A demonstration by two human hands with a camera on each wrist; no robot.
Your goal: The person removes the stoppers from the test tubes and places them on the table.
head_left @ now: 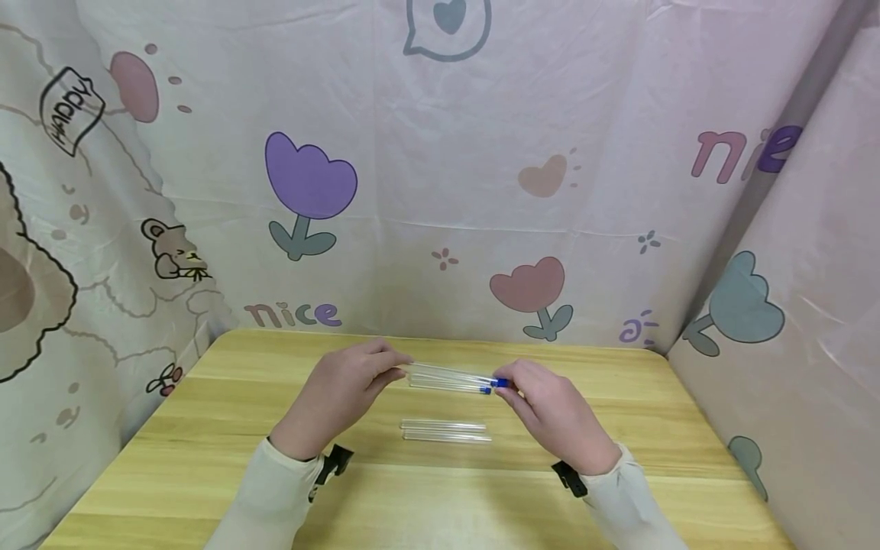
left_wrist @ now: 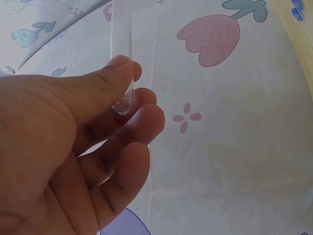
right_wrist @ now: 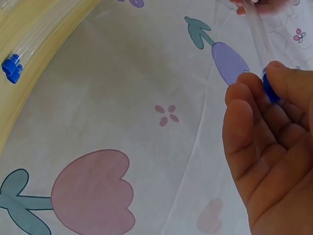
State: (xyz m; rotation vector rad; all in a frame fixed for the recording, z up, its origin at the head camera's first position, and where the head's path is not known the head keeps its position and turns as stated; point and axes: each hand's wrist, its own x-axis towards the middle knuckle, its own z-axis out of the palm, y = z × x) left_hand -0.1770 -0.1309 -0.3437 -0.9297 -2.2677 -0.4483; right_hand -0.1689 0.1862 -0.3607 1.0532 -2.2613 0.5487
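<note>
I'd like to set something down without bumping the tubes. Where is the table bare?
The table is bare left of the left hand, right of the right hand, and between the sleeves, on the near side of the two uncapped tubes. It is crowded between the hands, with the held tube and the capped tubes there.

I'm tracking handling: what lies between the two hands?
A clear blue-capped tube, pinched at both ends; capped tubes on the table show just below it, in the head view.
</note>
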